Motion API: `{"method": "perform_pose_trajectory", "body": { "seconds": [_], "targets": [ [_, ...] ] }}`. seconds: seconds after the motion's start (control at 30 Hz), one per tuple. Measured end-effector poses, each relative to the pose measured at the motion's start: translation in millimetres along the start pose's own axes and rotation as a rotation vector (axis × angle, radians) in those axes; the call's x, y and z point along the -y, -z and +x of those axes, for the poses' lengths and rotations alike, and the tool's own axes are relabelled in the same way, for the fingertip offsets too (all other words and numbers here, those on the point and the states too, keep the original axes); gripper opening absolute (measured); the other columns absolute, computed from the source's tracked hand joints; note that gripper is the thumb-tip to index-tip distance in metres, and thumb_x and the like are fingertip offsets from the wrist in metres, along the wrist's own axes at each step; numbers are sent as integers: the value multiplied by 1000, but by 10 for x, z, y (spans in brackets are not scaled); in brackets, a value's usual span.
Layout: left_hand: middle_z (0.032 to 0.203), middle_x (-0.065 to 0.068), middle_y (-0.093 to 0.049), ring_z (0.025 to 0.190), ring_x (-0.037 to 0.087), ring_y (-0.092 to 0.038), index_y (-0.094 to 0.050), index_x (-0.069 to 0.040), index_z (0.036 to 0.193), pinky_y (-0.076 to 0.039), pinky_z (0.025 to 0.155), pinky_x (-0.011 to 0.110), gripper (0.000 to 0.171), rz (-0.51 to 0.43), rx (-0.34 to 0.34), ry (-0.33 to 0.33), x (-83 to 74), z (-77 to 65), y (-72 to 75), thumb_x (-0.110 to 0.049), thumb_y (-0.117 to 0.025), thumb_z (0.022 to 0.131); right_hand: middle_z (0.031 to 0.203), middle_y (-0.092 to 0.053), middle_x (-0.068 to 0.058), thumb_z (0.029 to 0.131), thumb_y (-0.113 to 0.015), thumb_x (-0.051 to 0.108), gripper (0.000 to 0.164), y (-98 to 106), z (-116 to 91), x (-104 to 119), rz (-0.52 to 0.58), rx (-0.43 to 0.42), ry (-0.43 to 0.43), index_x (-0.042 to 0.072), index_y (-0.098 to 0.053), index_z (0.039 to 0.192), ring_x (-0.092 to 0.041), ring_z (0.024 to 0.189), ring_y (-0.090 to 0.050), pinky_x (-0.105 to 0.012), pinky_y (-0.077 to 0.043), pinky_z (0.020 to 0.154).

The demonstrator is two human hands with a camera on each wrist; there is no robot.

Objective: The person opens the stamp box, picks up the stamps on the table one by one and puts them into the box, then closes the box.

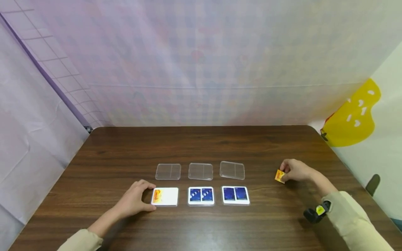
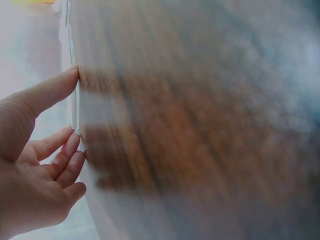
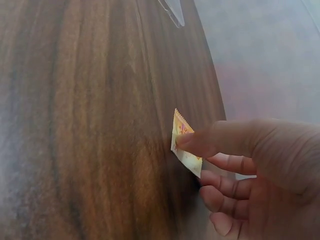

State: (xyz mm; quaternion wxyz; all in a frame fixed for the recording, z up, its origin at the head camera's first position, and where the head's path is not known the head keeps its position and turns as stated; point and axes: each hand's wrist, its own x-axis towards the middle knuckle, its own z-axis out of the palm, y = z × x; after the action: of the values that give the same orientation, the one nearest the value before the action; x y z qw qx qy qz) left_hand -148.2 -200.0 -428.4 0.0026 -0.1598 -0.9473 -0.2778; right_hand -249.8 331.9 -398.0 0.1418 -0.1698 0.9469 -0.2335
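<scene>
Between thumb and fingers, my right hand pinches an orange-yellow postage stamp above the right part of the table. In the right wrist view the stamp shows perforated edges, and the thumb lies over its face. My left hand grips the left stamp case by its left side, thumb at the near corner and fingers at the far one. That case has a white insert with one orange-yellow stamp on its left half; the right half is bare white. The left wrist view shows the case edge-on.
Two more cases stand right of it: the middle case and the right case, each holding two blue stamps. Behind them lie three transparent lids in a row. A curtain hangs beyond the brown wooden table.
</scene>
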Motion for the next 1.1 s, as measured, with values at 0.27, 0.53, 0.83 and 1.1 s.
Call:
{"method": "perform_pose_trajectory", "body": {
  "seconds": [0.27,0.53,0.83,1.1],
  "targets": [
    [103,5,-57,101,26,-50,-61,-2,107,-42,88,48,58,-8,4,5,-5,2,8,-23,-84,58,70,-56,-1,66,-74,10,25,-15,-35,-73,15,-57,6,-3,-60,81,-10,62,-48,-23,-40,54],
    [103,5,-57,101,26,-49,-61,-2,107,-42,88,48,58,-6,4,9,-4,0,8,-23,-84,57,67,-56,1,70,-67,3,11,-6,-49,-117,104,-54,4,-2,-63,79,-5,55,-45,-21,-40,49],
    [104,5,-57,101,27,-49,-61,-2,107,-41,88,48,58,-16,10,16,-19,-4,15,-22,-84,58,69,-59,-3,75,-61,0,9,32,-29,-139,202,21,-16,-4,-62,83,-8,55,-48,-23,-42,47],
    [104,6,-57,102,27,-49,-61,-3,107,-41,87,49,58,-14,18,20,-11,5,15,-23,-84,58,66,-53,0,77,-60,3,10,26,-44,-170,271,65,-45,-4,-61,84,-9,57,-46,-24,-42,49]
  ]
}}
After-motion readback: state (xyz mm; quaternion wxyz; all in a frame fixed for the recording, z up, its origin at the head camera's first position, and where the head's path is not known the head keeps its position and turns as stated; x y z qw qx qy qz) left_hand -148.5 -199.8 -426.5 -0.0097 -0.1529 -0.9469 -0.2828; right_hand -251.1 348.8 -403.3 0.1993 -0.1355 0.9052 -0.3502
